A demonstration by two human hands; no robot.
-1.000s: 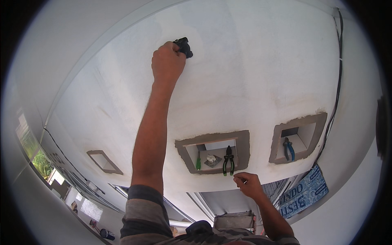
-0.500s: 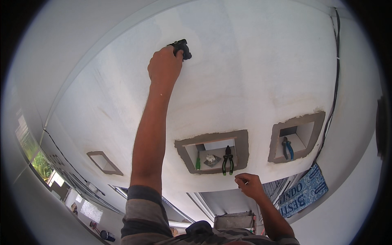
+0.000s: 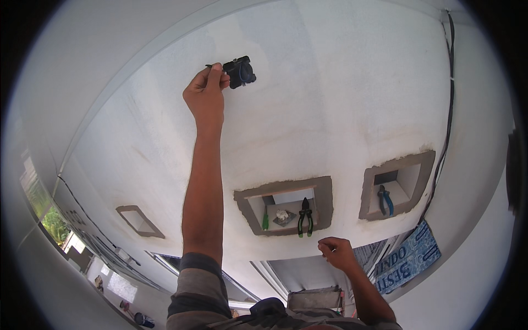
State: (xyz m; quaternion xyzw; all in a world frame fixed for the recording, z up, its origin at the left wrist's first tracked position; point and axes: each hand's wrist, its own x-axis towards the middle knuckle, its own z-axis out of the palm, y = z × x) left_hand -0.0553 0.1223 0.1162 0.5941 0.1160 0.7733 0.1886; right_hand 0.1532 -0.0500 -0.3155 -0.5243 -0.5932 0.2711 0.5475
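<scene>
High on the white wall (image 3: 308, 121), a black square electrical box (image 3: 240, 72) with a rounded middle shows just right of my left hand (image 3: 206, 91). My left thumb and fingers pinch a thin dark piece (image 3: 209, 66), whose tip pokes out to the left; its kind is not clear. My right hand (image 3: 337, 253) is held low, fingers curled together, and what it may hold is hidden. Nearest to it are black-and-green pliers (image 3: 305, 218), leaning in a wall niche (image 3: 325, 202) with a green-handled tool (image 3: 265, 220) and a grey plate bearing white paste (image 3: 284, 218).
A second niche (image 3: 367, 192) on the right holds blue-handled pliers (image 3: 385, 201). At far left is a smaller opening (image 3: 139, 221). Black cables (image 3: 452, 82) run down the right corner. A blue printed sack (image 3: 408, 259) hangs lower right.
My left hand has shifted left and slightly down, off the black box, which now shows more fully. A thin dark piece is now visible in its pinch. My right hand stays nearly still.
</scene>
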